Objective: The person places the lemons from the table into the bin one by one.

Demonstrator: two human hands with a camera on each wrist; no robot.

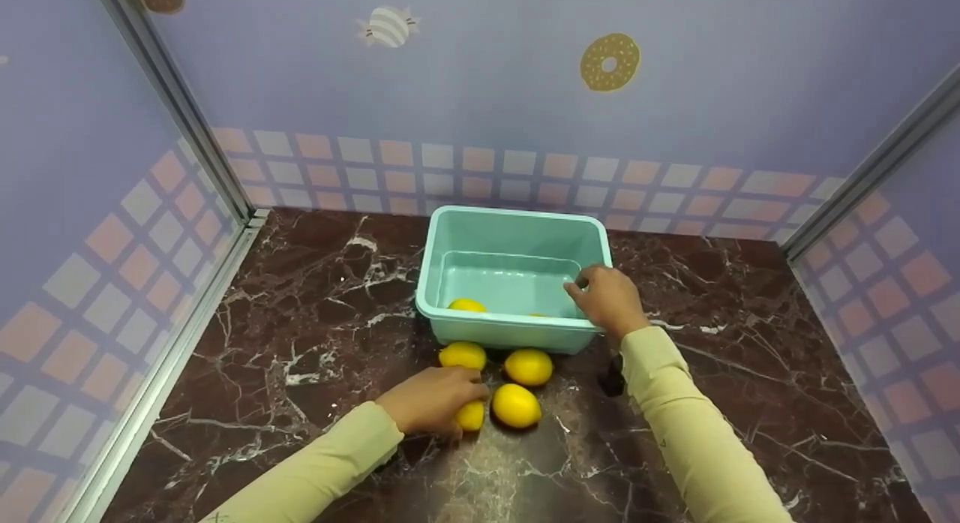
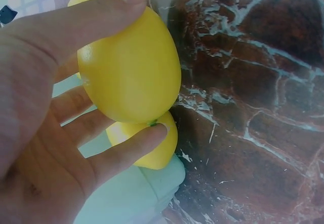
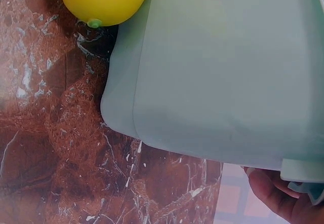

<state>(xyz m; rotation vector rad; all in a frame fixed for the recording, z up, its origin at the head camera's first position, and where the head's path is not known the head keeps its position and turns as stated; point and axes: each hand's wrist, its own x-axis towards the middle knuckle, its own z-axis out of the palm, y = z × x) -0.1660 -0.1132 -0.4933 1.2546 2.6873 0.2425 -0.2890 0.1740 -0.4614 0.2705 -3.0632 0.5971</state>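
In the head view my left hand [image 1: 435, 401] grips a yellow lemon [image 2: 134, 67], its thumb across one side and fingers behind. Three other lemons lie close by on the table: one against the basin's front [image 1: 463, 355], one to its right [image 1: 529, 367] and one nearer me [image 1: 516, 406]. A pale green plastic basin [image 1: 502, 329] stands just beyond them, with a lemon [image 1: 466, 305] inside at the front left and a sliver of another behind the front rim. My right hand [image 1: 609, 298] holds the basin's right rim near the front corner, fingers curled beneath it outside.
The dark red marbled table [image 1: 300, 403] runs back to a purple wall [image 1: 495, 95] with printed sweets and checks. Side panels with metal frame strips [image 1: 180, 95] close in the left and right. A small dark object [image 1: 612, 377] lies beneath my right wrist.
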